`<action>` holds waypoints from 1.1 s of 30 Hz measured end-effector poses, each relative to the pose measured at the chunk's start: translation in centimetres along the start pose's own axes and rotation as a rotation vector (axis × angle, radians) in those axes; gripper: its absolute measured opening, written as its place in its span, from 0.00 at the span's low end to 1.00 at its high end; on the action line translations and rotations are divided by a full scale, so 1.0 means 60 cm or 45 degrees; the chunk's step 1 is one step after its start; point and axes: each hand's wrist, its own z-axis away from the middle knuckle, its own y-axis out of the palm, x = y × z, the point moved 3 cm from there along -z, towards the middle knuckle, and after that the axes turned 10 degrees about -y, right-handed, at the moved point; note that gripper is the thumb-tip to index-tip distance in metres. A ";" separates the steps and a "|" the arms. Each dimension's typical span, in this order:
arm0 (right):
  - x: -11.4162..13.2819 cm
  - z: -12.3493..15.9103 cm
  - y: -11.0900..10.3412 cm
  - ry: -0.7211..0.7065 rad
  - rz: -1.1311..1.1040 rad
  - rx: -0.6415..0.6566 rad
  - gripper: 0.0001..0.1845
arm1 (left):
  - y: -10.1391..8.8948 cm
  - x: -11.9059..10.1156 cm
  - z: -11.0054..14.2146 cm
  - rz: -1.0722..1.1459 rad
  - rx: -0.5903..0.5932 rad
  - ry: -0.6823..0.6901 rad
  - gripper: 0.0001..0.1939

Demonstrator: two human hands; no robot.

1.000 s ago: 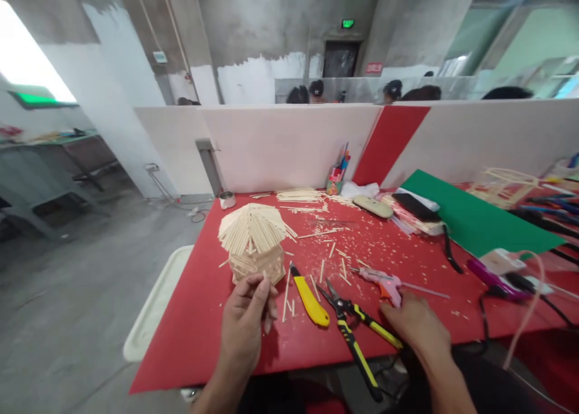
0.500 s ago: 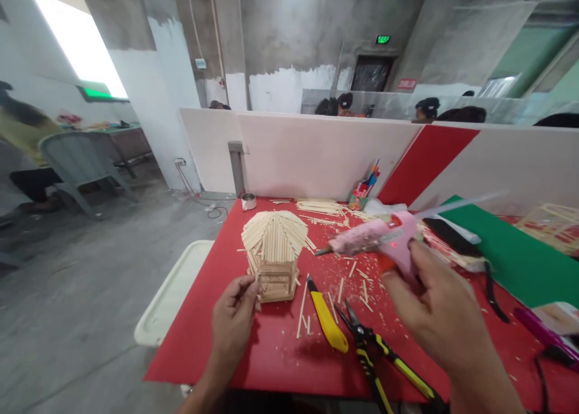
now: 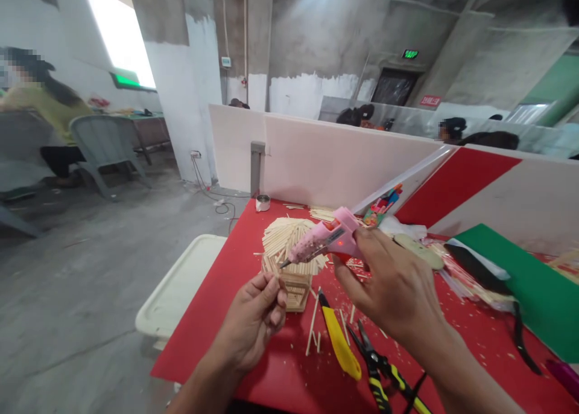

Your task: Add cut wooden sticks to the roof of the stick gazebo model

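My right hand (image 3: 393, 275) is wrapped round a pink hot glue gun (image 3: 323, 239), a clear glue stick rising from its back end. The gun's nozzle points down and left, close to the fingertips of my left hand (image 3: 257, 311). Those fingers are pinched together; whatever they hold is too small to make out. Just behind them stands a small house model (image 3: 296, 290) built of thin wooden sticks, its roof partly covered by the gun. A yellow utility knife (image 3: 339, 338) and black-and-yellow pliers (image 3: 373, 359) lie in front on the red tabletop (image 3: 271, 372).
Loose sticks (image 3: 314, 326) and scraps are scattered over the table. A roll of tape (image 3: 263, 203) and a pen holder (image 3: 375, 212) stand near the white partition (image 3: 316, 160). To the right lies a green board (image 3: 520, 281). A pale stool (image 3: 181, 293) stands at left; people sit beyond.
My right hand has brought the glue gun left, to my left hand's fingertips. My left hand has come away from the model's side and slightly nearer. The view has turned a little left.
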 end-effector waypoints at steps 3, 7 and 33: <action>0.004 0.003 0.007 0.006 0.000 0.006 0.17 | 0.003 0.004 0.002 -0.004 0.044 -0.027 0.18; 0.007 0.006 0.012 -0.007 -0.009 0.021 0.17 | 0.003 0.005 0.004 -0.013 0.054 -0.035 0.17; 0.012 0.012 0.012 -0.051 0.001 -0.011 0.15 | -0.002 0.008 0.001 -0.006 0.068 -0.033 0.19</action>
